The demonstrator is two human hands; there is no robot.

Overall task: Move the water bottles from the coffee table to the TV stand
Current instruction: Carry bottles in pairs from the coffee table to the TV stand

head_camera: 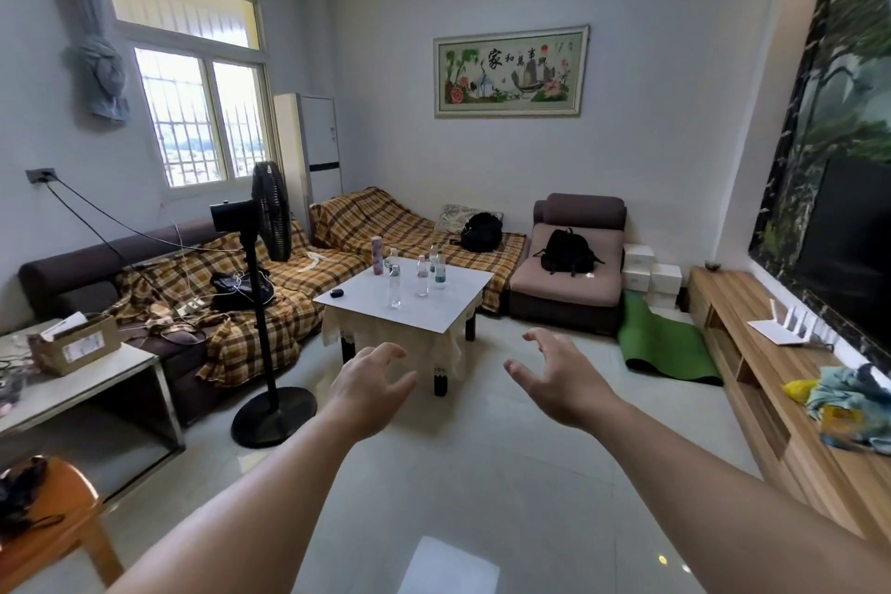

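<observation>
Empty spread hands [470,376]; clear upright water bottles [395,286] on coffee table [366,304]

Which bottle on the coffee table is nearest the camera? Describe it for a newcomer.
Find the white-topped coffee table mid-room. The clear bottle stands closest to its front edge, alone, ahead of the other bottles and the pink tumbler.

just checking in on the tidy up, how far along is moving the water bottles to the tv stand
Nothing looks done: no bottles show on the TV stand. The clear water bottles all stand on the coffee table. Nothing is in hand: the left hand and right hand are open and empty, short of the table. Every bottle is left to carry.
</observation>
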